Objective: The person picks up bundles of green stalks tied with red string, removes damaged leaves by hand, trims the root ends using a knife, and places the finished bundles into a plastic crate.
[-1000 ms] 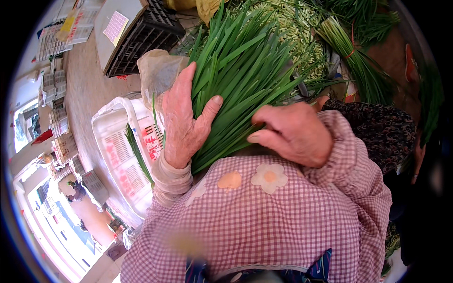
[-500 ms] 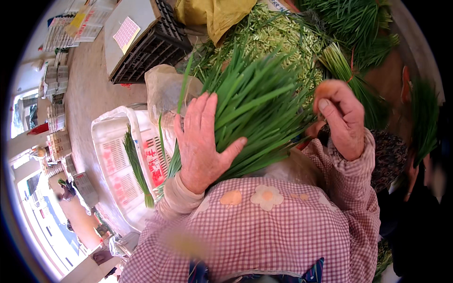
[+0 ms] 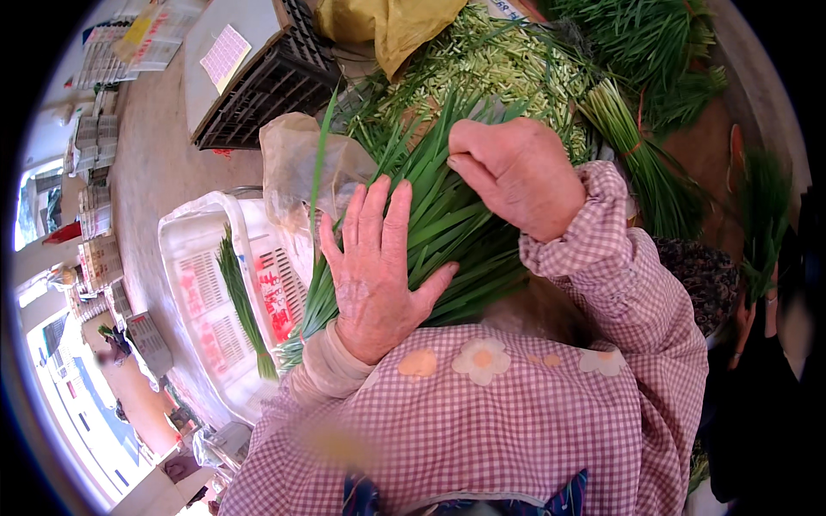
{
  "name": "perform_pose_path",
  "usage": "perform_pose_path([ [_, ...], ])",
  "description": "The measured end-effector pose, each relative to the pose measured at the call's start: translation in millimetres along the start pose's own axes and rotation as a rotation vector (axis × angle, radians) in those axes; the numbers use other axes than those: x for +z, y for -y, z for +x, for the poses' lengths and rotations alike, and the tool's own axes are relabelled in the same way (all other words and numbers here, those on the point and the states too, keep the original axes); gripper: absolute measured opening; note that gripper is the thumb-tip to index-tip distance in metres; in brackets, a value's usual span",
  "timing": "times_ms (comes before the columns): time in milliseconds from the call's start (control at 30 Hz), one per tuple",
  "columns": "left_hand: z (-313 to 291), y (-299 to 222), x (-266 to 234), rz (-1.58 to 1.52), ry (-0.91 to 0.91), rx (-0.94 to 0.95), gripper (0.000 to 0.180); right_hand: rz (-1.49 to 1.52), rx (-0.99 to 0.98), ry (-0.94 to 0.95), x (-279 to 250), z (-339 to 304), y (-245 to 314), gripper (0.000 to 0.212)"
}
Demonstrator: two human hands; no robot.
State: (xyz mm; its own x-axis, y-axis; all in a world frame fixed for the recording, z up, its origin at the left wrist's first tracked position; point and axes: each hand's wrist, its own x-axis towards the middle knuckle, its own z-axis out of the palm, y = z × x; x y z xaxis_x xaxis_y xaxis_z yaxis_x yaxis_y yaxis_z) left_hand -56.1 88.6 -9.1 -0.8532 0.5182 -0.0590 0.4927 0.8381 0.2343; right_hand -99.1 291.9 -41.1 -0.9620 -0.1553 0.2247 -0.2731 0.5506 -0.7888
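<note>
A big loose bundle of long, flat green leaves, like garlic chives (image 3: 460,245), lies across my lap. My left hand (image 3: 372,288) rests open on it with its fingers spread, and one long blade (image 3: 324,150) stands up beside the fingers. Over the right part of the bundle, my right hand (image 3: 523,176) is closed with thumb and fingers pressed together. What it grips, if anything, is hidden. The pale stem ends (image 3: 292,348) poke out below my left wrist, towards the white basket.
A white plastic basket (image 3: 243,267) at the left holds a thin bunch (image 3: 241,301). Ahead lie pale cut stems (image 3: 499,64), a yellow bag (image 3: 391,34) and a black crate (image 3: 267,90). Tied bunches (image 3: 641,155) lie to the right, where another person holds more greens (image 3: 764,219).
My right hand has moved left from beside the bundle to over its leaves. My left hand has shifted slightly right and down, staying spread on the leaves.
</note>
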Motion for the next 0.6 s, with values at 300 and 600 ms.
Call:
perform_pose_path([
  [300, 5.9, 19.8, 2.7, -0.288, -0.188, -0.050, 0.068, 0.122, 0.256, -0.746, -36.5, -21.1, -17.5, 0.010],
  [600, 21.8, 48.2, -2.0, -1.162, -0.093, -0.426, 0.039, -0.472, 0.043, 0.326, 39.3, -91.2, 24.4, 0.056],
])
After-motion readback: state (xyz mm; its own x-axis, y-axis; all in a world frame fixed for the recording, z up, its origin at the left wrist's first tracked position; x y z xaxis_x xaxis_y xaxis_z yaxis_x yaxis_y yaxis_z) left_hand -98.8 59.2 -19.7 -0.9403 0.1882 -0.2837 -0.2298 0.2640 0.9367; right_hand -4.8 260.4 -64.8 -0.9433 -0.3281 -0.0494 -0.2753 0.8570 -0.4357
